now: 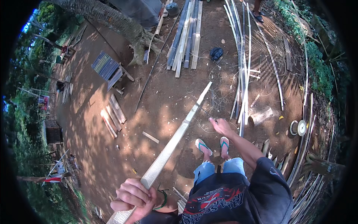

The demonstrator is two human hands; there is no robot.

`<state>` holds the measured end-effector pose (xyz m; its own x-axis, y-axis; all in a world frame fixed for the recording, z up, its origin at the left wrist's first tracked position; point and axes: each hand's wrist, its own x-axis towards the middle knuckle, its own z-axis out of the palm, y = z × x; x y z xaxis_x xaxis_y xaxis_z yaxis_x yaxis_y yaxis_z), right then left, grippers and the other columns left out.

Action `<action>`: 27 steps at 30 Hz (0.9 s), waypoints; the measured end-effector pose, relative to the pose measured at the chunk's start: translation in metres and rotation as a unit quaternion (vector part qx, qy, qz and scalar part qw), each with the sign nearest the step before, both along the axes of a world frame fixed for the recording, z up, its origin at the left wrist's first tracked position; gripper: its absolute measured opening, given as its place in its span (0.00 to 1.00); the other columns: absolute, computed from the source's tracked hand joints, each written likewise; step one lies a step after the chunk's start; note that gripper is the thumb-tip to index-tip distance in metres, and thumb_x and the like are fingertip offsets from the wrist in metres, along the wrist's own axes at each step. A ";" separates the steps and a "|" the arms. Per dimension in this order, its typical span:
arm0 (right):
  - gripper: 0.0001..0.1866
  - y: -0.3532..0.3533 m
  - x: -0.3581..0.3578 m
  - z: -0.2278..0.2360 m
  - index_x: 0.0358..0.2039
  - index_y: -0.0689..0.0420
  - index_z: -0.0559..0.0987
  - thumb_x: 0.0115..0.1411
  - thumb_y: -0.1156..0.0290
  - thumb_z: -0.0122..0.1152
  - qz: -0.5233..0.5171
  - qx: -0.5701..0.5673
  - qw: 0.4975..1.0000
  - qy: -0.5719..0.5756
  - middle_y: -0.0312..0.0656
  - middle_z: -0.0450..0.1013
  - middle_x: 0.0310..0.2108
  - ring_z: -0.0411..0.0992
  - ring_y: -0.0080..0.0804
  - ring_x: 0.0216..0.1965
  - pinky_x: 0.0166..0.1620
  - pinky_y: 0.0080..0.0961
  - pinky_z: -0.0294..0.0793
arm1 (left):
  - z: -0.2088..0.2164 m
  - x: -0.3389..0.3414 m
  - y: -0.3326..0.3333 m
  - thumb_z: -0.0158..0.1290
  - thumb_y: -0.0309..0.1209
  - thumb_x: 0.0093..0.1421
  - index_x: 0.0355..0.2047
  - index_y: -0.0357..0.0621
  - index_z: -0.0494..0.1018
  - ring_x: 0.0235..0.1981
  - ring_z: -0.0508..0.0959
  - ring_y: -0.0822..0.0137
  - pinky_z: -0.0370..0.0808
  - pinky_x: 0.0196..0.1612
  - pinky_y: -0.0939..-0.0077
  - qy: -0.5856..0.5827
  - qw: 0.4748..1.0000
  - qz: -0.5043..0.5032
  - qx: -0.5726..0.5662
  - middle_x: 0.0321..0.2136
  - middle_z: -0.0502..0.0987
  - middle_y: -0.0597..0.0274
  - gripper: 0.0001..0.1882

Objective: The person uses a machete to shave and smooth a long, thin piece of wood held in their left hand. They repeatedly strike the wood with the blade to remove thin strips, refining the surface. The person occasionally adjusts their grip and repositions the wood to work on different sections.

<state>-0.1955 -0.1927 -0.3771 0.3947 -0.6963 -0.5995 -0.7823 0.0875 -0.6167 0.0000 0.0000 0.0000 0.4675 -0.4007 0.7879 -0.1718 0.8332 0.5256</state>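
My left hand (134,198) is closed around a long, pale split bamboo strip (169,152), low at the left. The strip slants up and away to the right, its narrower far end in front of me over the dirt. My right hand (222,127) is closed, thumb up, on what looks like a knife (203,109). Its thin dark blade meets the strip near the far end; the handle is hidden in my fist. A green band circles my left wrist.
Bamboo poles and slats (188,37) lie ahead, with more long strips (244,71) to their right. A cut log (261,115) and a spool (298,128) are at the right. Short boards (113,114) and a low slatted bench (106,66) are at the left, near a tree trunk (112,20).
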 end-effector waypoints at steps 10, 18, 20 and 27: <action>0.32 0.014 0.008 0.014 0.32 0.64 0.82 0.65 0.42 0.49 0.112 -0.068 0.973 -0.188 0.60 0.75 0.23 0.77 0.58 0.31 0.38 0.47 0.75 | -0.010 -0.004 0.010 0.70 0.20 0.45 0.30 0.51 0.59 0.12 0.67 0.81 0.65 0.15 0.91 0.021 0.995 0.086 -0.035 0.14 0.65 0.73 0.28; 0.30 0.001 0.035 0.044 0.25 0.64 0.80 0.65 0.45 0.51 0.118 -0.047 0.973 -0.194 0.60 0.73 0.20 0.76 0.59 0.27 0.35 0.47 0.73 | 0.000 -0.019 -0.042 0.37 0.38 0.71 0.15 0.54 0.56 0.04 0.60 0.82 0.60 0.09 0.90 0.234 0.793 -0.142 -0.544 0.06 0.61 0.76 0.24; 0.26 0.009 0.032 0.073 0.23 0.61 0.78 0.65 0.50 0.52 0.189 -0.055 0.939 -0.283 0.56 0.72 0.18 0.74 0.55 0.23 0.32 0.47 0.71 | 0.004 -0.019 -0.033 0.37 0.39 0.71 0.13 0.54 0.55 0.04 0.60 0.82 0.58 0.08 0.90 0.275 0.786 -0.113 -0.542 0.05 0.60 0.76 0.25; 0.40 -0.043 0.005 -0.069 0.28 0.68 0.82 0.65 0.38 0.44 0.119 -0.006 0.993 -0.012 0.64 0.77 0.30 0.78 0.59 0.39 0.45 0.46 0.76 | -0.011 0.000 0.019 0.46 0.36 0.68 0.14 0.54 0.57 0.07 0.63 0.83 0.58 0.09 0.91 0.003 0.990 0.109 0.084 0.08 0.62 0.76 0.23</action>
